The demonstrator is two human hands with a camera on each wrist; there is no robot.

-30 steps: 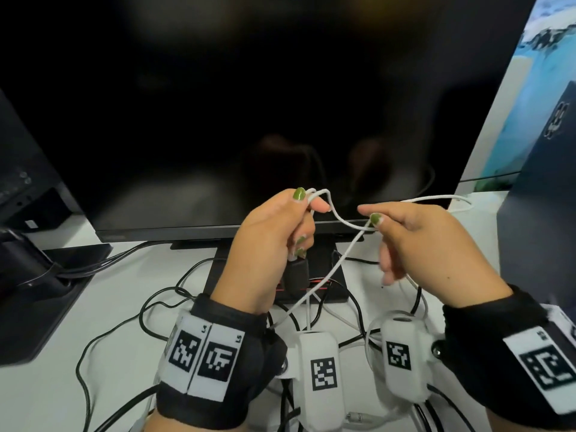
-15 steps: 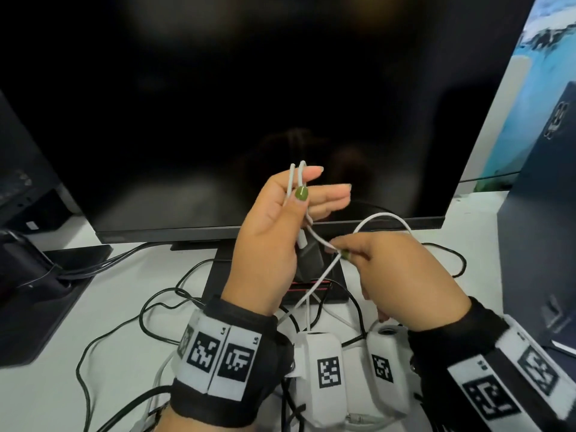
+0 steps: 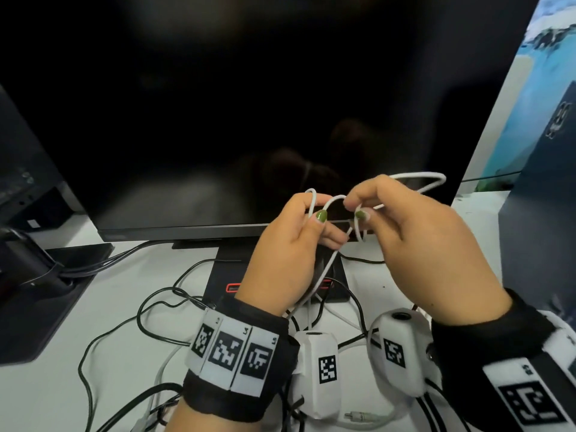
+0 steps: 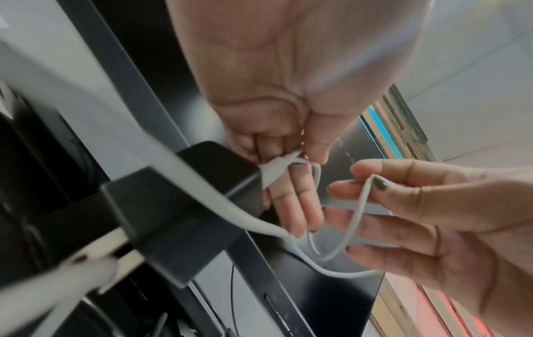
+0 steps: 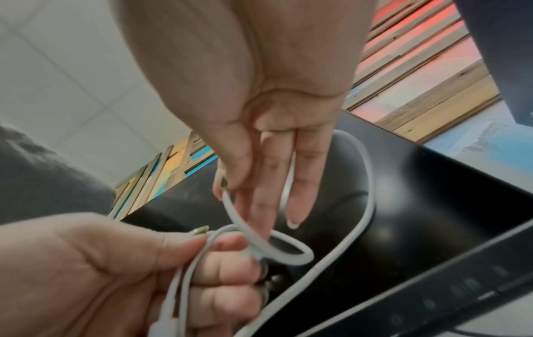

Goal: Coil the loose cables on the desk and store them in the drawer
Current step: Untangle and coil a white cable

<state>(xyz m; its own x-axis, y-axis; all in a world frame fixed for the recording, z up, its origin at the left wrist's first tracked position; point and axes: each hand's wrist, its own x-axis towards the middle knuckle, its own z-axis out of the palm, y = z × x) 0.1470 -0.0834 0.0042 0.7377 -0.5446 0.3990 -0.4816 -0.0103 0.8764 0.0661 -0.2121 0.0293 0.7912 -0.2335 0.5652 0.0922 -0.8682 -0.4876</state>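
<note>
Nearest to where I stand, black cables (image 3: 124, 325) sprawl loose across the white counter (image 3: 131, 275), and a white lead with a metal plug (image 3: 358, 416) lies by the wrists. None of these looks coiled, and no drawer shows in any view, so I judge the job is at an early stage: one cable in hand, the rest waiting, storage not begun.

Just above the counter the left hand (image 3: 290, 251) has a closed grip on the white cable (image 3: 330, 266), thumb pressing a few gathered turns against the curled fingers; the left wrist view shows strands bunched at that pinch. The right hand (image 3: 417, 244) sits just beside it, thumb and forefinger pinching the same cable and feeding a fresh loop (image 5: 277, 248) toward the bundle. A slack bow of cable arcs out past the right hand in front of the dark monitor (image 3: 249, 120), and a tail drops toward the monitor stand (image 3: 280, 275).

Against half a second ago, the left hand has dropped lower and curled its fingers, which were straight then. The right hand has risen from below to meet it, and the slack bow now swings wider to the right.
</note>
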